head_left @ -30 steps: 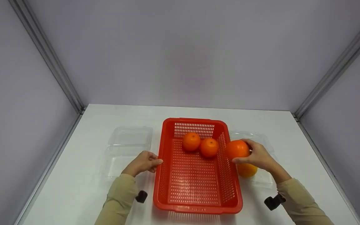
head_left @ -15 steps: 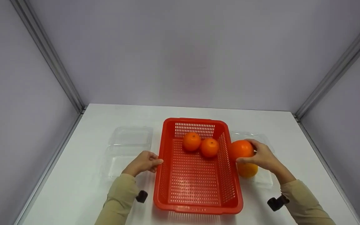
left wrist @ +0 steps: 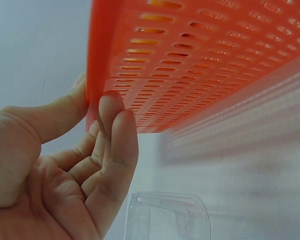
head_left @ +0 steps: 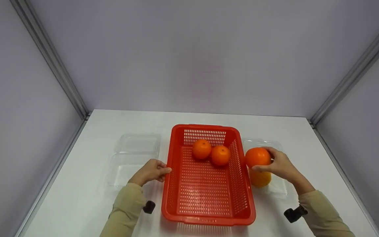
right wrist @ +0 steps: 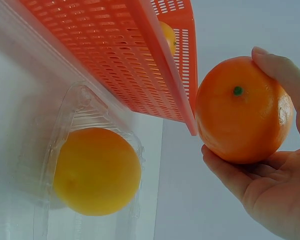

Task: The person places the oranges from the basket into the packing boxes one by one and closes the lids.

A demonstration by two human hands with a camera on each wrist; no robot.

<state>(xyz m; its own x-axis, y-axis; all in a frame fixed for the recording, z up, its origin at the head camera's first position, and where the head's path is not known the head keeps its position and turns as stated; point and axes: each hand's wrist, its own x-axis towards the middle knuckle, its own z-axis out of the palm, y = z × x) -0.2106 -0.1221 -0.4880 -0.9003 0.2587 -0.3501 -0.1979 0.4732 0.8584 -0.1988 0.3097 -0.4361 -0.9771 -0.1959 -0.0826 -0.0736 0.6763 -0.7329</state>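
My left hand (head_left: 151, 171) pinches the left rim of a red perforated plastic basket (head_left: 204, 194), thumb on top and fingers beneath, as the left wrist view shows. Two oranges (head_left: 201, 149) sit inside, toward the basket's far end. Just outside the right rim, my right hand (head_left: 278, 164) grips another orange (right wrist: 245, 110) between thumb and fingers; a green stem spot shows on it in the right wrist view. Below that fruit, a yellower orange (right wrist: 97, 171) lies in the clear plastic clamshell box (head_left: 278, 187) on the right.
A second clear clamshell box (head_left: 137, 153) lies with its lid spread on the white table (head_left: 67, 184), left of the basket. Grey-white panels (head_left: 196, 59) enclose the table at the back and both sides.
My right hand has carried its orange rightward, from over the basket's right rim to just outside it, above the right box. The left hand and basket have stayed in place.
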